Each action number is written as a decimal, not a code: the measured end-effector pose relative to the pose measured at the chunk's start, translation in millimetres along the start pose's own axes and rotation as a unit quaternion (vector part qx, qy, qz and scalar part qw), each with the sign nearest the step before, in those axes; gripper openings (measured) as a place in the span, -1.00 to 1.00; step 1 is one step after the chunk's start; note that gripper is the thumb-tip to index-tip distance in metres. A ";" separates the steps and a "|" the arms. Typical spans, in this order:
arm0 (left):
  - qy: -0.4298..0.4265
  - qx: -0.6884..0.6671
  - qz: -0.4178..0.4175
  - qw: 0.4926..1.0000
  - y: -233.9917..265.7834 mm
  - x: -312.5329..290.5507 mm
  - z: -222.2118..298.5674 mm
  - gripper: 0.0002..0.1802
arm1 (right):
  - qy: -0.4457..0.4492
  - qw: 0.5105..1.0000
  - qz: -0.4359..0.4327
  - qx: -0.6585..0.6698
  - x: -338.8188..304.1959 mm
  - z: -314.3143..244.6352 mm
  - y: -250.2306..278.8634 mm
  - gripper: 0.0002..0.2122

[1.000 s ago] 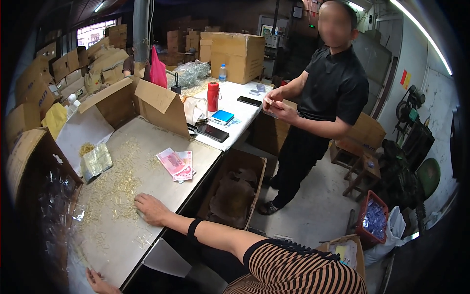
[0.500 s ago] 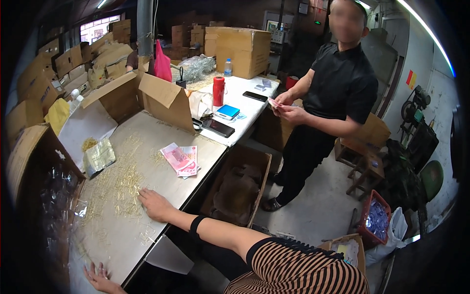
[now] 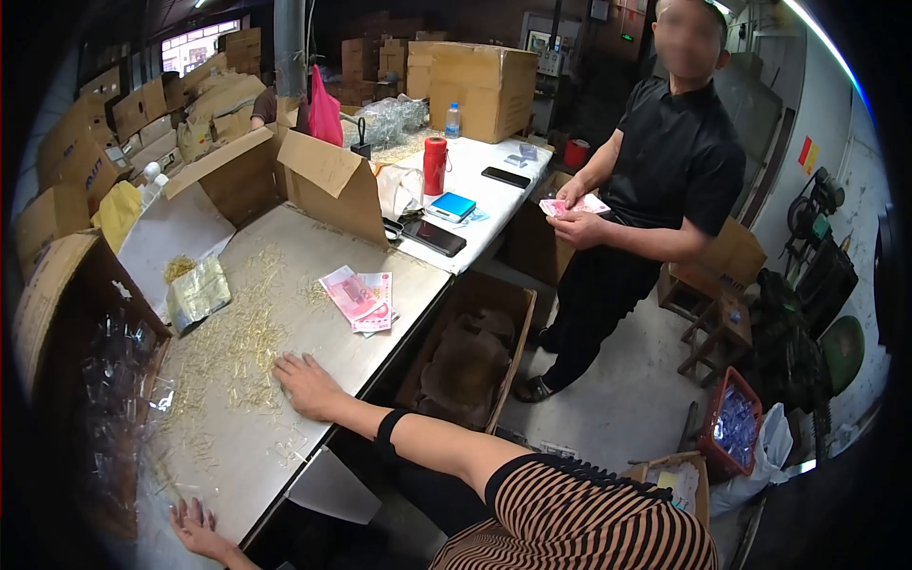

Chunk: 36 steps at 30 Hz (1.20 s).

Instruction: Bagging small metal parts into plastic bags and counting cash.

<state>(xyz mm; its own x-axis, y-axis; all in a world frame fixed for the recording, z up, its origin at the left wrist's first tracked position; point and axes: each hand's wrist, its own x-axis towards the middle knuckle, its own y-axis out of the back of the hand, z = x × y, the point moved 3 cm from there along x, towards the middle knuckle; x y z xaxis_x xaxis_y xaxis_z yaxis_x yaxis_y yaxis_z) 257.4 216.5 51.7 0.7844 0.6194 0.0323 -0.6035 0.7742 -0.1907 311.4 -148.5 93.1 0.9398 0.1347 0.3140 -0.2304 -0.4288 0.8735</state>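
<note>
Cardboard boxes (image 3: 85, 161) crowd the dim storeroom along the left wall, and a long grey metal surface (image 3: 380, 328) runs up the middle from the lower edge. At the lower left, the left hand (image 3: 195, 527) lies palm down at the near edge of the surface, fingers spread flat, holding nothing. Just above it, thin golden pins (image 3: 233, 342) are strewn across the metal (far too many and too small to count), and a crumpled foil bag (image 3: 198, 294) sits at their left edge beside an open cardboard box (image 3: 237, 180). The right hand (image 3: 306, 385) rests flat on the surface with its fingers splayed and touching the lower edge of the scattered pins, gripping nothing. To the right of the pins lies a small stack of pink banknotes (image 3: 361, 299), well apart from that hand. Further back stand a red bottle (image 3: 434, 164), a blue card box (image 3: 452, 206) and a dark phone (image 3: 435, 237). At the right, another person in a black shirt (image 3: 679, 166) stands holding more pink notes (image 3: 573, 206) in both hands.
</note>
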 end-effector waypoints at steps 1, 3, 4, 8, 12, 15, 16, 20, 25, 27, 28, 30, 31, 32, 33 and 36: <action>-0.001 0.008 0.000 1.000 0.1 -0.2 0.2 -0.58 | 0.000 1.000 0.001 0.002 0.5 0.1 -0.7 -0.56; -0.004 0.014 -0.002 1.000 0.8 0.6 -0.3 -0.58 | -0.002 1.000 -0.006 0.002 0.9 0.4 -1.7 -0.58; -0.007 0.019 -0.003 1.000 1.0 0.4 -0.3 -0.58 | -0.003 1.000 -0.006 0.003 0.7 0.6 -1.5 -0.58; -0.007 0.021 -0.005 1.000 -3.9 -2.3 1.4 -0.59 | -0.001 1.000 0.015 0.010 -0.1 4.1 1.2 -0.59; -0.009 0.024 0.008 1.000 -5.3 -1.3 1.2 -0.58 | 0.010 0.998 0.054 0.032 1.0 6.4 0.5 -0.61; -0.037 0.019 0.014 0.999 11.1 8.7 -3.1 -0.56 | 0.072 0.993 0.052 0.077 8.1 -5.4 -6.9 -0.67; -0.058 0.011 0.007 0.998 23.9 11.9 -4.1 -0.55 | 0.073 0.991 0.045 0.100 12.4 -2.7 -13.9 -0.66; -0.048 -0.035 -0.005 0.998 -3.2 -2.1 -2.3 -0.50 | 0.077 0.962 0.168 0.203 5.1 28.5 -19.9 -0.54; -0.041 -0.028 0.005 0.999 -19.4 -19.7 14.2 -0.59 | 0.025 0.991 -0.127 -0.020 17.5 -11.8 -2.4 -0.42; -0.038 -0.020 0.006 0.999 -15.5 -21.6 21.3 -0.59 | 0.105 0.971 -0.202 -0.075 28.0 -21.1 -15.0 -0.43; -0.040 -0.017 0.013 0.999 -12.6 -23.0 23.1 -0.59 | 0.112 0.970 -0.204 -0.071 39.0 -17.3 -16.3 -0.43; -0.045 -0.015 0.004 0.999 -10.9 -22.0 24.2 -0.59 | -0.018 0.978 -0.156 -0.140 60.1 -0.3 -9.6 -0.42; -0.047 -0.014 0.008 0.999 -10.4 -21.2 24.8 -0.59 | -0.005 0.973 -0.177 -0.147 60.4 -0.7 -11.0 -0.41; -0.045 -0.005 0.009 0.999 -10.6 -20.7 25.1 -0.59 | -0.002 0.974 -0.176 -0.145 59.4 -2.6 -12.9 -0.41; -0.040 0.004 0.011 0.999 -10.5 -24.1 24.2 -0.59 | 0.059 0.970 -0.204 -0.118 52.4 -6.6 -15.2 -0.41; -0.052 -0.010 0.008 0.999 -12.8 -20.6 24.5 -0.59 | 0.071 0.969 -0.210 -0.106 58.8 3.5 -11.8 -0.41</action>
<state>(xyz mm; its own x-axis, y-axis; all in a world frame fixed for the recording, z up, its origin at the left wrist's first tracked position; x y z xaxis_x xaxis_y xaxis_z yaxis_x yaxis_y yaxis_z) 245.5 197.1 77.5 0.7547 0.6430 0.1305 -0.6126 0.7618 -0.2108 370.3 -138.7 99.9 0.9212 0.3855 -0.0519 0.1048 -0.1175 0.9875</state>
